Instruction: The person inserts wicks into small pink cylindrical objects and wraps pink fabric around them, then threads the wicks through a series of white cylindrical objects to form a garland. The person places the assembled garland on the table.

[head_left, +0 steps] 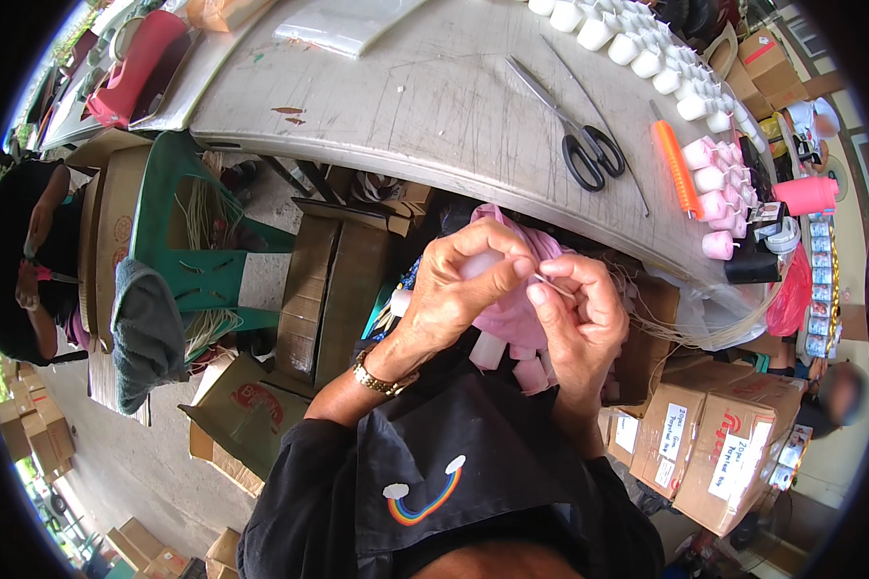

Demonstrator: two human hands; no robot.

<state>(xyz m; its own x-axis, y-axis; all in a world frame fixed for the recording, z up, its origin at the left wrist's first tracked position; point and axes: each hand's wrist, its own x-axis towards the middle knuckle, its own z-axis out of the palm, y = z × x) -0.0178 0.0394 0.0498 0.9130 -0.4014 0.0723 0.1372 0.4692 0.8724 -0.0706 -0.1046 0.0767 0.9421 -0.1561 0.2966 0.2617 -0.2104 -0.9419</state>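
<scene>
My left hand (468, 280) is closed around a pale pink, candle-like piece (481, 262), partly hidden by the fingers. Its thumb and forefinger pinch at the piece's end. Close against it, my right hand (584, 309) has its fingertips pinched on a thin pale strand (553, 287), which looks like a wick. Both hands are held above my lap, just in front of the table edge. Below them lies a pink cloth (514, 326), with several pale pink candles (488, 351) beside it. A whitish candle (400, 302) shows next to my left wrist.
On the table (406, 116) lie black-handled scissors (589, 154), a thin metal rod (603, 125) and an orange cutter (676, 169). White candles (647, 63) and pink candles (713, 180) stand in rows at right. Cardboard boxes (714, 444) flank me; a green chair (203, 289) stands left, near another person.
</scene>
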